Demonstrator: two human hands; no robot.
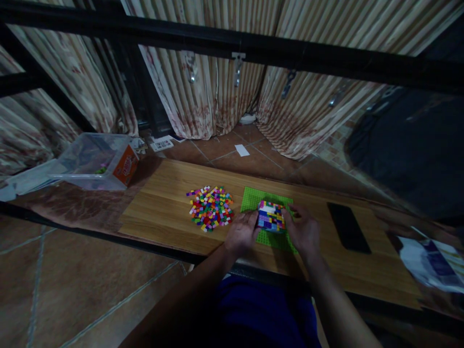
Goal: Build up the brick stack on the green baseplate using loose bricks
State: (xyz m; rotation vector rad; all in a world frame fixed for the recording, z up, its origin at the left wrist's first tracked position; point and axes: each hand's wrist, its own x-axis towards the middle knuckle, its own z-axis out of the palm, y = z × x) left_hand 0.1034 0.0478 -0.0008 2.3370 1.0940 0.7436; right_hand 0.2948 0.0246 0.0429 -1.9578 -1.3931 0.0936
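Note:
A multicoloured block of toy bricks (271, 217) is on or just over the green studded baseplate (251, 195); I cannot tell whether it is attached. My left hand (242, 234) grips the block's left side, fingers close together. On the opposite side, my right hand (303, 229) holds the block with its thumb and bent fingers. The fingertips of both hands are partly hidden. A loose pile of small coloured bricks (212, 208) lies on the wooden board, left of my left hand.
The wooden board (152, 193) spans the table. A dark flat phone-like slab (348, 227) lies to the right, with a white and purple plastic packet (431, 263) beyond. A clear plastic bin (97, 159) stands at the left. Black metal bars (217, 41) cross before striped curtains (203, 96).

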